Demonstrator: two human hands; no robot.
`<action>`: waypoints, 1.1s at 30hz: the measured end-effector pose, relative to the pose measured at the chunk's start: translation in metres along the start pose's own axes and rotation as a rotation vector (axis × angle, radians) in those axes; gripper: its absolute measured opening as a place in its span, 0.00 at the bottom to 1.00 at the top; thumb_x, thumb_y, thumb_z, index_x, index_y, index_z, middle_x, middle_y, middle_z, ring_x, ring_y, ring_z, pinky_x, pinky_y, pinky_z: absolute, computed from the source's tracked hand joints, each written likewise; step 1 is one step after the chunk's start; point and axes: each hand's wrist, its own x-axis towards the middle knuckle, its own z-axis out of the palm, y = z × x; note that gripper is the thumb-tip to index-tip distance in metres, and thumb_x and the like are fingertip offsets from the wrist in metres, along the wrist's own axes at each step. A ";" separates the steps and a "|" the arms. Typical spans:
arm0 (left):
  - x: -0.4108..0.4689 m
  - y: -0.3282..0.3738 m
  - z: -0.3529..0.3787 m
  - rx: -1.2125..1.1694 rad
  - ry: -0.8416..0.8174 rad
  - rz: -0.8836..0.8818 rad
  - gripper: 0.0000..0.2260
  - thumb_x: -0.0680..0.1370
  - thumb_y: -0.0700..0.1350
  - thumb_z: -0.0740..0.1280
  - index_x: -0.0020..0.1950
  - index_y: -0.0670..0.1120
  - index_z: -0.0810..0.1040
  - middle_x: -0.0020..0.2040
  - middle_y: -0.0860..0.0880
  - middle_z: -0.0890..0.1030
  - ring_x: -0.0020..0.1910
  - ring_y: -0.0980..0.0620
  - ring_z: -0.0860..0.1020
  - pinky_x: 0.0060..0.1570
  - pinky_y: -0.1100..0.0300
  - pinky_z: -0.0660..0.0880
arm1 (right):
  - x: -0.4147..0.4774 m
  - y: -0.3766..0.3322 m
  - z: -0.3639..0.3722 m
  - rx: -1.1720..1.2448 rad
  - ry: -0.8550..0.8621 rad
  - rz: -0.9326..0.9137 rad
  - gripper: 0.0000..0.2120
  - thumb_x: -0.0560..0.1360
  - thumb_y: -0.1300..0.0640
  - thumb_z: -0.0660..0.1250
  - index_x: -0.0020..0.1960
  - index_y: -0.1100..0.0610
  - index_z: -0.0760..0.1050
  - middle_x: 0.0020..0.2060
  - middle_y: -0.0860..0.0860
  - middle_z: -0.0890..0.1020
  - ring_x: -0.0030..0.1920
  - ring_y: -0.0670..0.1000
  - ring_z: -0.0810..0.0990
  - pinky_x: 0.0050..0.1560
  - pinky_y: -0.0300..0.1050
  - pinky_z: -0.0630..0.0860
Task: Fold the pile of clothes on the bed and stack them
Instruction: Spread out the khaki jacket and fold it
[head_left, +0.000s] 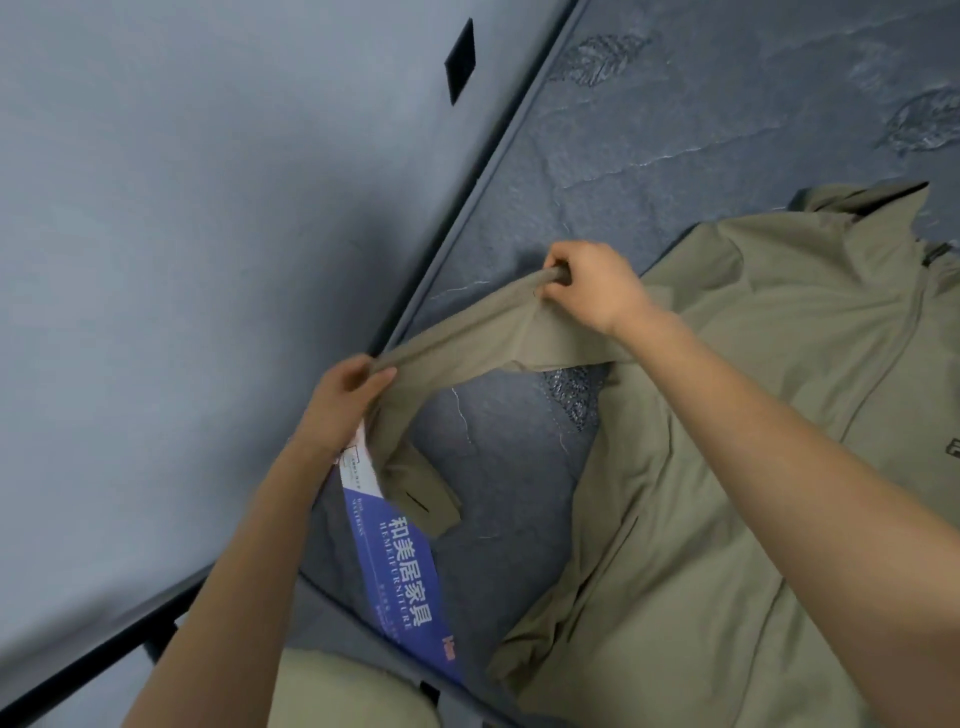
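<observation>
Nearest, at lower centre, the left hand (353, 395) pinches the sleeve (467, 338) of the olive jacket (727, 441) between curled fingers and thumb, the cuff (423, 499) hanging below it over a blue label (400, 566) on the bed (675, 130). Farther up, mid-frame, the right hand (587, 286) is curled tight round the same sleeve, holding it clear of the bed, while the jacket's body lies spread across the right side. Beyond, the bed's edge runs diagonally from lower left to top centre beside the grey floor (156, 208), with bare bed surface open toward the upper right.
</observation>
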 end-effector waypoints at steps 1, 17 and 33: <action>-0.002 0.004 -0.007 -0.077 0.085 0.050 0.15 0.78 0.42 0.67 0.32 0.52 0.73 0.27 0.59 0.72 0.30 0.62 0.70 0.33 0.69 0.67 | -0.001 -0.004 0.003 -0.033 0.000 0.010 0.09 0.74 0.57 0.68 0.54 0.57 0.75 0.54 0.54 0.79 0.57 0.57 0.75 0.55 0.49 0.66; -0.028 0.018 -0.038 -0.012 -0.078 0.183 0.06 0.72 0.46 0.73 0.39 0.57 0.82 0.39 0.56 0.82 0.40 0.60 0.78 0.40 0.69 0.74 | -0.018 -0.074 0.037 0.165 -0.249 -0.275 0.23 0.73 0.47 0.70 0.66 0.48 0.72 0.62 0.50 0.75 0.65 0.53 0.69 0.68 0.55 0.64; -0.042 -0.037 -0.082 0.265 0.091 -0.132 0.16 0.74 0.51 0.72 0.40 0.37 0.75 0.34 0.44 0.72 0.35 0.50 0.68 0.34 0.58 0.64 | -0.019 -0.104 0.055 0.024 0.133 -0.127 0.08 0.76 0.62 0.61 0.51 0.57 0.78 0.48 0.54 0.78 0.54 0.57 0.75 0.53 0.48 0.64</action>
